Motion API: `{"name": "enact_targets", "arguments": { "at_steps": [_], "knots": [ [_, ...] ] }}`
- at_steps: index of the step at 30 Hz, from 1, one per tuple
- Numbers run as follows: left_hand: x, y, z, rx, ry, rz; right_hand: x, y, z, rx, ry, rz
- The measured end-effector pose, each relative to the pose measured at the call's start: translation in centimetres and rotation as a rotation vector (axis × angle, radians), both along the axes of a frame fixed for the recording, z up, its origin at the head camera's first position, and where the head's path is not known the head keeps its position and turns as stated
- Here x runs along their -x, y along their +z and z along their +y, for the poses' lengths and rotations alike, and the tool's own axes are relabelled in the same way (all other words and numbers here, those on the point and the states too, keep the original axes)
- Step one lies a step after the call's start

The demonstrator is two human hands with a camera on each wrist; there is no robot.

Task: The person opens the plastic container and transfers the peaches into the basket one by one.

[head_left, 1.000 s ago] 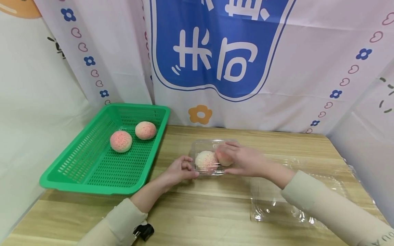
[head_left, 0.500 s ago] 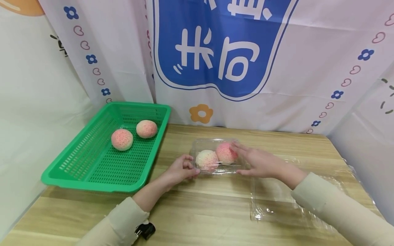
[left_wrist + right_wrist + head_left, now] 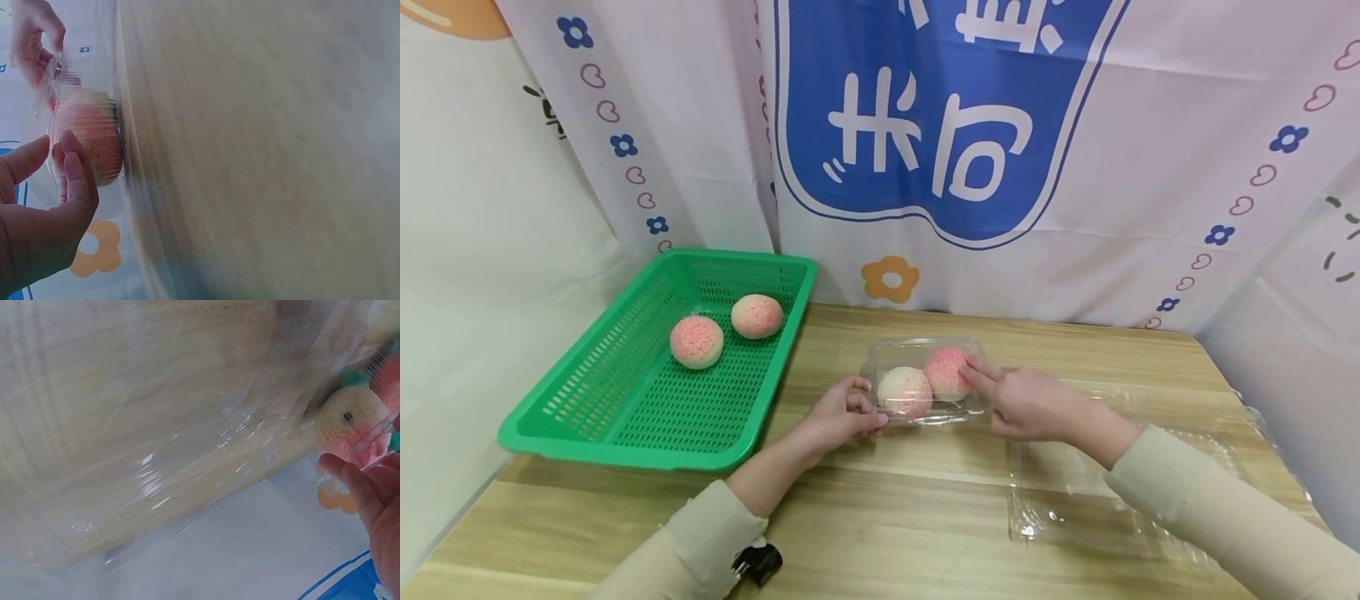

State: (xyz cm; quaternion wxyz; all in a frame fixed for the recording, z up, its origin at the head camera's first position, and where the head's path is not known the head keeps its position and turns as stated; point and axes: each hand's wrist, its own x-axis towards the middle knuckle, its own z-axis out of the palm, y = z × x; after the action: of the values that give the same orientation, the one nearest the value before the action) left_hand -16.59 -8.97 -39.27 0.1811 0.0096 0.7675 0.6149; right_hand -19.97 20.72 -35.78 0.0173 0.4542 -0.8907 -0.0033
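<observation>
"What colour is the basket?"

"Solid green. Inside it, the left-hand ball and right-hand ball are both pink-speckled over cream."

"And right of the basket?"

"A colourless clear box, with a mostly cream ball flecked pink on one side, and a stronger pink ball paling lower down."

"The cloth behind the basket?"

"White, with blue flowers and pink heart outlines. Right of the basket come a blue panel with white characters and a white-centred orange flower."

"The table under the basket?"

"Tan, streaked woodgrain."
</observation>
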Motion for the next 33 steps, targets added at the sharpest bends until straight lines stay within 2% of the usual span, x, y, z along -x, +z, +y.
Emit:
{"name": "enact_targets", "arguments": {
  "at_steps": [3, 9, 11, 13, 16, 20, 33],
  "knots": [
    [0.1, 0.1, 0.0, -0.011, -0.006, -0.011, -0.2, -0.2, 0.0, -0.009, 0.009, 0.05],
    [0.3, 0.4, 0.1, -0.019, -0.008, -0.038, -0.3, -0.9, 0.1, -0.036, 0.084, 0.283],
    [0.3, 0.5, 0.1, -0.025, 0.003, -0.049, -0.3, -0.9, 0.3, -0.006, 0.101, 0.316],
    [0.4, 0.5, 0.2, -0.033, 0.021, -0.063, -0.2, -0.8, 0.4, 0.039, 0.106, 0.286],
    [0.4, 0.3, 0.1, -0.041, 0.051, -0.077, 0.0, -0.4, 0.5, 0.106, 0.098, 0.171],
    [0.4, 0.2, 0.1, -0.035, 0.064, -0.081, 0.0, 0.0, 0.8, 0.109, 0.078, 0.065],
    [0.4, 0.3, 0.3, -0.018, 0.083, -0.07, 0.5, 0.5, 1.5, 0.207, 0.071, -0.009]
  ]
}}
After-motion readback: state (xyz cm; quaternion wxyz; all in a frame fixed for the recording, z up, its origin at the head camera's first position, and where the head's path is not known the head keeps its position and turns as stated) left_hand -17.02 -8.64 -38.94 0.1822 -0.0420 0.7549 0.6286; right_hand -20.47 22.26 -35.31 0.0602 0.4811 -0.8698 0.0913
